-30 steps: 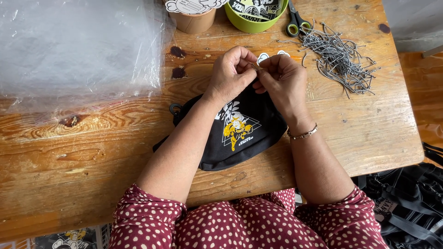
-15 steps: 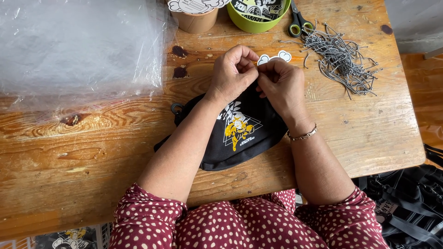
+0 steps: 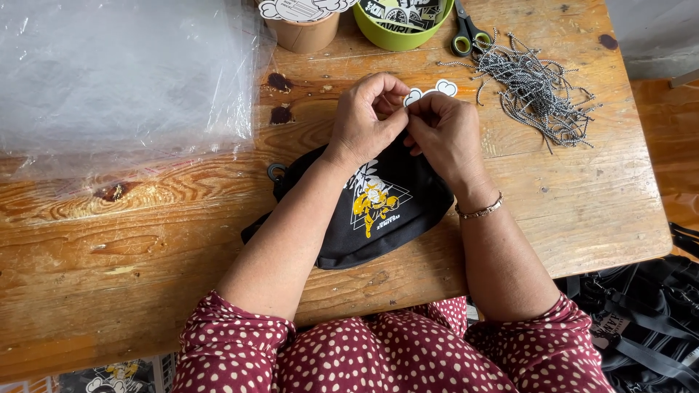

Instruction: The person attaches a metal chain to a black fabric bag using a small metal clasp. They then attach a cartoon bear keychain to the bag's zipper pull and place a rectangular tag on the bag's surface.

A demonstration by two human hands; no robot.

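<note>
A black fabric pouch with a yellow and white print lies on the wooden table in front of me. My left hand and my right hand meet at its far edge, fingertips pinched together on something small there. A white cloud-shaped paper tag peeks out just beyond my fingers. What exactly the fingers pinch is hidden by them.
A heap of clear plastic bags covers the table's left. At the back stand a brown paper cup and a green bowl of stickers. Scissors and a pile of grey cords lie at right. Black bags sit on the floor.
Both hands stay pinched at the pouch's far edge with only small finger movements. The view has shifted slightly.
</note>
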